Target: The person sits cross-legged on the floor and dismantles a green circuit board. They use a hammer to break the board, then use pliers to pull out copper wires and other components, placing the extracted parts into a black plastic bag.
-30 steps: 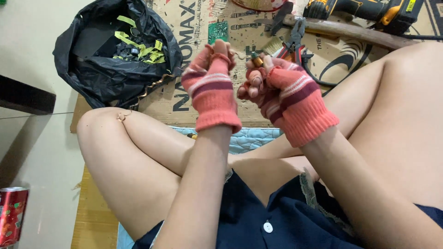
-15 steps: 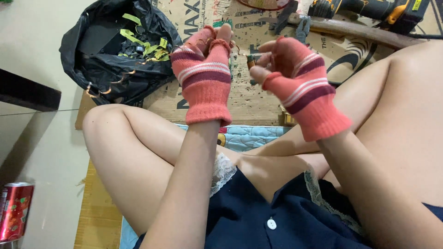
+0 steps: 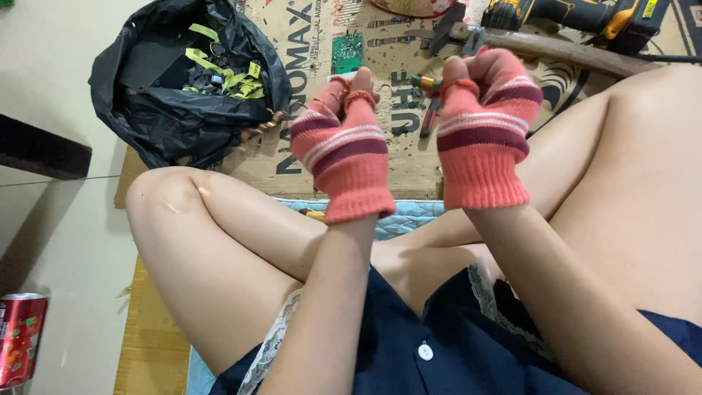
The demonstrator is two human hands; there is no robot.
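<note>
Both my hands wear pink striped fingerless gloves and are raised above my crossed legs, a short gap between them. My right hand (image 3: 484, 124) pinches a small part with a green and orange tip (image 3: 422, 82) between thumb and forefinger. A dark slim tool (image 3: 428, 121) shows just under that part; whether the hand holds it I cannot tell. My left hand (image 3: 344, 143) is curled shut with the thumb up, its back toward me and its palm hidden. Nothing shows in it.
Printed cardboard (image 3: 380, 164) covers the floor ahead. On it lie a green circuit board (image 3: 346, 51), pliers (image 3: 442, 33), a wooden handle (image 3: 563, 53) and a yellow-black drill (image 3: 578, 14). A black bag (image 3: 146, 124) of scraps sits at left. A red can (image 3: 18, 336) stands bottom left.
My hands were pressed together on the small part a second ago. They have since drawn apart, the right hand keeping the part, and the view has shifted slightly.
</note>
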